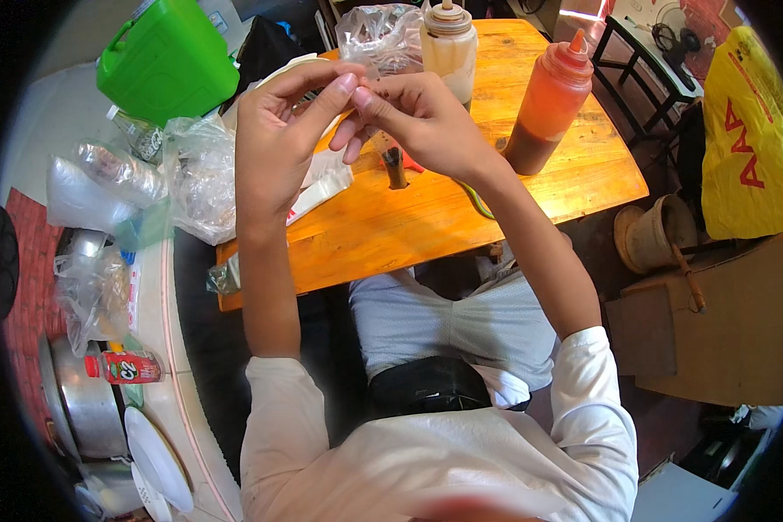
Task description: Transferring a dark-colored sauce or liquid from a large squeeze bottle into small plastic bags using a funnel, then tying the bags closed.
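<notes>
Raised over the wooden table, my left hand (287,124) and my right hand (434,121) meet at thumbs and fingertips. Between them they pinch the top of a small clear plastic bag (395,166), which seems to hang below my right fingers. Dark brown contents sit in its lower end; my fingers hide much of the rest. Behind my right hand stands a squeeze bottle (453,55) with a whitish, smeared wall. To the right of that hand is a red-orange squeeze bottle (551,104) with brown sauce in its lower part.
The wooden table (561,196) spans the front. Clear plastic bags (199,176) lie at its left, near a green jerrycan (169,59) and a glass bottle (137,134). A red drink bottle (127,367) lies on the tiled ledge (192,424). A yellow bag (750,137) hangs at right.
</notes>
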